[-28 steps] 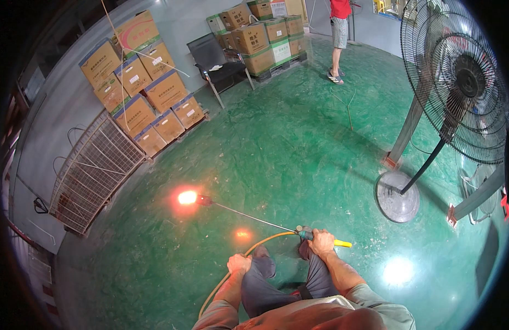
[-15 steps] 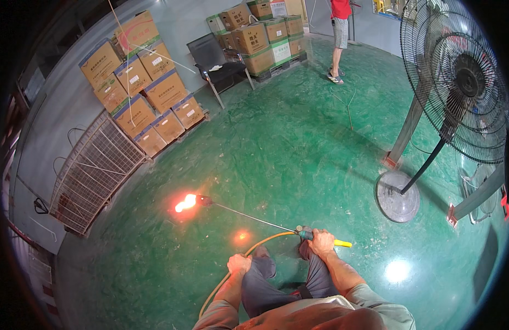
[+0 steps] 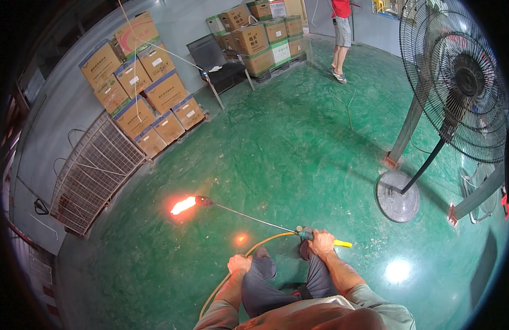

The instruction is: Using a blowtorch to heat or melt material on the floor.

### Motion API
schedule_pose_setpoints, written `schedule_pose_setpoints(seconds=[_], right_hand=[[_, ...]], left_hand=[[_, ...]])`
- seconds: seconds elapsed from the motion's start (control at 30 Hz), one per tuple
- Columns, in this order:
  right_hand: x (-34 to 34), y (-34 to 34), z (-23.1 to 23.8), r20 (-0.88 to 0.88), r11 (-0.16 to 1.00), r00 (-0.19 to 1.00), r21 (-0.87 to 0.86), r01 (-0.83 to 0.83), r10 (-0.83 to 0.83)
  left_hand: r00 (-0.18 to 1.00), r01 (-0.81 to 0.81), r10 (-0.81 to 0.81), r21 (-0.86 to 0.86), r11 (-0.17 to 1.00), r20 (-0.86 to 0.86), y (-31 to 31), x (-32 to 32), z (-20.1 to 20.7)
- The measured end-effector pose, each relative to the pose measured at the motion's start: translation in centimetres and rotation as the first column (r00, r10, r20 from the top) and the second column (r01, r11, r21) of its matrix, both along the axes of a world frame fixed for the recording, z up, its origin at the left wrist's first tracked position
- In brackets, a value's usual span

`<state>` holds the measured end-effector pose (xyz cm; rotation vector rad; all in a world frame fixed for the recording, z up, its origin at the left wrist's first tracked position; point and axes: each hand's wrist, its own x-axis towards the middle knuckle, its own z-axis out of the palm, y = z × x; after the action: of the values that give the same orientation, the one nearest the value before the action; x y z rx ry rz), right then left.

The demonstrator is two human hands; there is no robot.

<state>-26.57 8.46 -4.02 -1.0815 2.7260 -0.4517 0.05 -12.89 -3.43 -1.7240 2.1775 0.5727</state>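
My right hand (image 3: 322, 242) is wrapped round the handle of a gas torch (image 3: 249, 214), whose yellow end sticks out to the right of my fist. The torch's thin metal tube runs left to a dark nozzle, and a bright orange flame (image 3: 183, 205) shoots leftward from it above the floor. An orange hose (image 3: 215, 292) joins the torch near the handle and curves down to the lower left. Closed round this hose is my left hand (image 3: 239, 264), in front of my left knee.
Stacked cartons (image 3: 165, 91) and a wire mesh rack (image 3: 95, 173) line the left wall. A black chair (image 3: 224, 69) stands by more boxes (image 3: 254, 41). On the right is a large pedestal fan (image 3: 468, 77) with a round base (image 3: 397, 197). A person in red (image 3: 341, 33) stands at the back.
The flame has changed shape, now longer and reaching farther left. My hands and the torch hold nearly the same place. The person at the back has shifted slightly right.
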Motion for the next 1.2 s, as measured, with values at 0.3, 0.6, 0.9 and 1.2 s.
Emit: schedule_pose_setpoints(seconds=[0.3,0.6,0.9,1.2], right_hand=[[0.02,0.00,-0.42,-0.007,1.000,1.000,-0.014,-0.019,0.019],[-0.03,-0.05,-0.71,-0.004,0.999,1.000,-0.029,-0.015,0.015],[0.01,-0.08,-0.88,-0.008,0.999,1.000,-0.033,-0.013,0.012],[0.06,-0.08,-0.34,0.001,1.000,1.000,-0.011,-0.010,0.010]], left_hand=[[1.000,-0.003,0.003,0.000,1.000,-0.011,0.11,0.08,0.18],[1.000,-0.002,0.002,0.002,1.000,0.006,0.10,0.00,0.32],[1.000,0.007,-0.007,-0.013,1.000,0.003,-0.07,0.23,-0.33],[1.000,0.008,-0.008,-0.014,1.000,0.000,0.01,0.16,-0.13]])
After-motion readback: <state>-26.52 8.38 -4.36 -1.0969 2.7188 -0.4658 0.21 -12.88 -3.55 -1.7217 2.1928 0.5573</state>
